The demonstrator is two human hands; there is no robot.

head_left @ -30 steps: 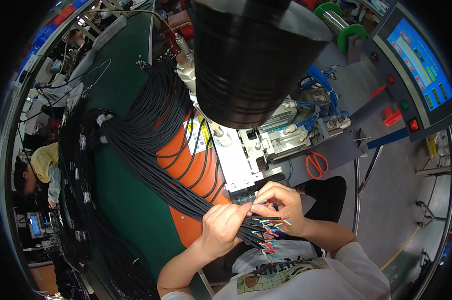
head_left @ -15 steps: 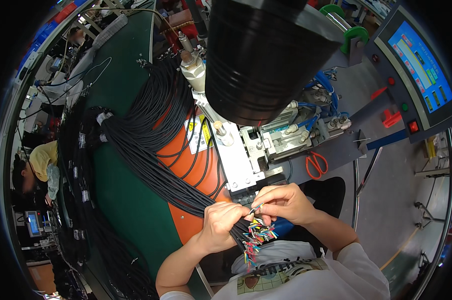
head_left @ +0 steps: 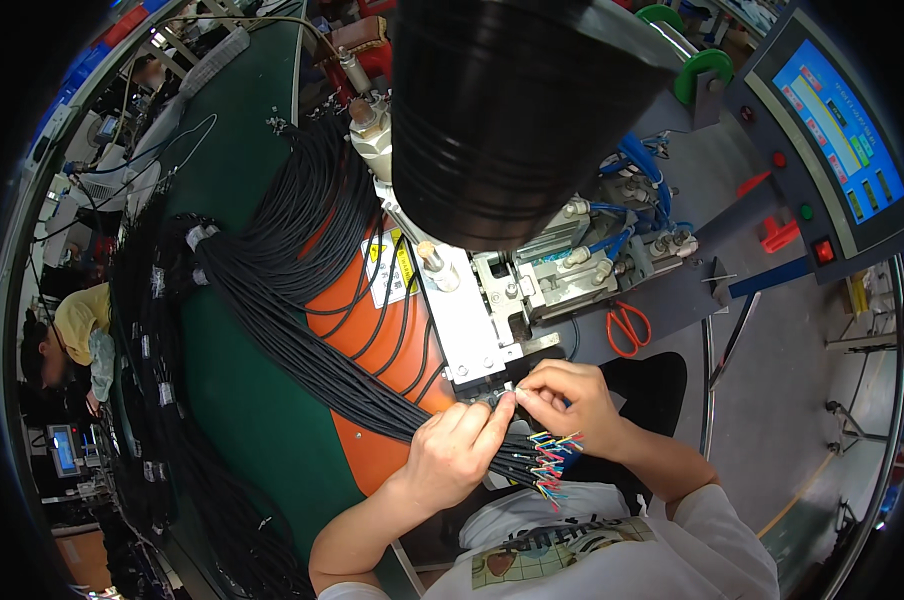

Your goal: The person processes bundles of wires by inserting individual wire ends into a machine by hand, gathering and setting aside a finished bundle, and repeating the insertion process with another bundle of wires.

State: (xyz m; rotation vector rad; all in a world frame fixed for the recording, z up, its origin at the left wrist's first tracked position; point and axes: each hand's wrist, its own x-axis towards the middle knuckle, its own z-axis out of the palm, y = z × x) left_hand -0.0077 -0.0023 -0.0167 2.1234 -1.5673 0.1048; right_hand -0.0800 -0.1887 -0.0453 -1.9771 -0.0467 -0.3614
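Observation:
A thick bundle of black cables [head_left: 322,368] runs over the bench and under my left hand [head_left: 454,452]. My left hand is curled closed over these cables, its index finger reaching forward to the machine's front edge. Beyond the hand the bundle fans out into stripped ends with thin coloured wires [head_left: 552,462] in red, blue, yellow and white. My right hand [head_left: 575,402] is closed in a pinch, its fingertips meeting my left fingertip just below the metal head [head_left: 464,345] of the machine. Whatever small piece sits between those fingertips is too small to make out.
A large black cylinder [head_left: 522,120] overhangs the machine. Red-handled scissors [head_left: 628,330] lie right of it. A control panel with a lit screen [head_left: 840,130] stands far right. More black cables [head_left: 187,450] cover the green bench [head_left: 242,400] at left. A person in yellow [head_left: 80,320] is beyond.
Both hands have moved slightly up to the machine's front edge. The coloured wire ends have swung right and fanned out below my right hand. The view has shifted slightly.

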